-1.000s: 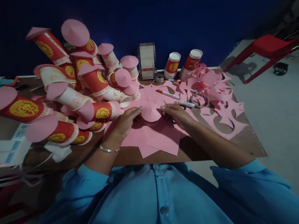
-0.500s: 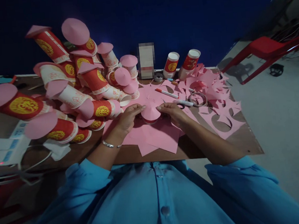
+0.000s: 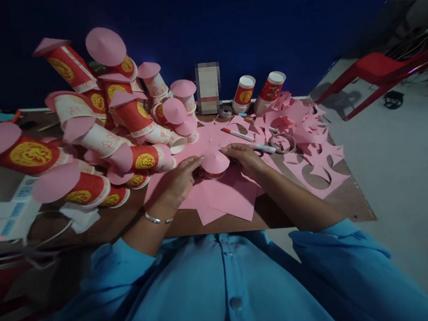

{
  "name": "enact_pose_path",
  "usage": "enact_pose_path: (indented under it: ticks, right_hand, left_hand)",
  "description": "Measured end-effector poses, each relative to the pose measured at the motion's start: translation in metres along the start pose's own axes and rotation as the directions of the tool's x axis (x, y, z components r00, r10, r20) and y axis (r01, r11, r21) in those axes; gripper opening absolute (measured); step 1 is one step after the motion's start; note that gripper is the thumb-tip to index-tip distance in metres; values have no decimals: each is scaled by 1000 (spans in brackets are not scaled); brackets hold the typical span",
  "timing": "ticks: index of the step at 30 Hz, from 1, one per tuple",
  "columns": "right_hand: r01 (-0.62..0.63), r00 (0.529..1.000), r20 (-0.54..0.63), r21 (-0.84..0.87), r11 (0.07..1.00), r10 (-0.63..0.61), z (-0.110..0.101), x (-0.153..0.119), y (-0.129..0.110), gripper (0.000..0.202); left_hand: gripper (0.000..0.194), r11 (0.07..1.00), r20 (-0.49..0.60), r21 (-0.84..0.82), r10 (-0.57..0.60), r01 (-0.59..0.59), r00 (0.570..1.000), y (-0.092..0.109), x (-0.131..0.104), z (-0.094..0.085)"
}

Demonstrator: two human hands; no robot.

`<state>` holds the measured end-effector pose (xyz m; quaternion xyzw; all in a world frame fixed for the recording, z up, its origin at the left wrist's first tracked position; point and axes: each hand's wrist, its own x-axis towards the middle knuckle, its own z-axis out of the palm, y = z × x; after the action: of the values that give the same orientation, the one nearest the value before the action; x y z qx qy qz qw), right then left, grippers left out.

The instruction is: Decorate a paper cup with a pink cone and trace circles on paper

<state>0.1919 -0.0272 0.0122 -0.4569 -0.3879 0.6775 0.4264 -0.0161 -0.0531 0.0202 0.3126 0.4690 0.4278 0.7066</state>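
A pink paper cone [image 3: 216, 161] sits point up on a red paper cup [image 3: 214, 175], of which only a narrow band shows below the cone's rim. My left hand [image 3: 185, 177] is closed at the cone's left edge, thumb and fingertips on the paper. On the opposite side my right hand [image 3: 247, 158] grips the right edge, its fingertips a little higher. Under both hands lie flat pink paper sheets [image 3: 229, 204]. Farther back on them rests a marker with a red end [image 3: 237, 134], and near my right hand a white marker [image 3: 264, 148].
Many red and white cups with pink cone tops [image 3: 146, 160] are heaped at left. Two cup stacks [image 3: 244, 93] stand behind, near a grey tape roll [image 3: 226, 111]. Cut pink scraps [image 3: 300, 123] and a larger tape roll [image 3: 283, 143] lie right. A red chair [image 3: 374, 69] stands beyond.
My left hand has slid slightly down and left along the cone's rim. My right fingertips have shifted a little up and back. The cone stays on the cup.
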Motion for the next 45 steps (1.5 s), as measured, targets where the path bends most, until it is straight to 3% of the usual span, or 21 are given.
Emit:
enact_pose_path:
  ticks: [6,13,20,35,45]
  right_hand:
    - [11,997,-77,-26,1000,-13,-4,-11,4,63]
    - [-38,999,-33,-64,997,36,-5,-34,2,63]
    - [-56,995,74,-44,997,59,3,-32,2,60]
    - [-71,995,73,-27,997,73,3,-32,3,60]
    - [-48,996,68,-46,998,51,2,-31,6,58]
  left_hand:
    - [52,994,-7,93,58,-57,998,2,13,-7]
    - [47,988,71,140,50,-60,996,11,34,-2]
    - [44,993,99,100,47,-57,994,13,32,1]
    - [44,997,76,63,43,-48,996,11,29,2]
    - [54,976,81,216,-10,-7,997,18,10,-4]
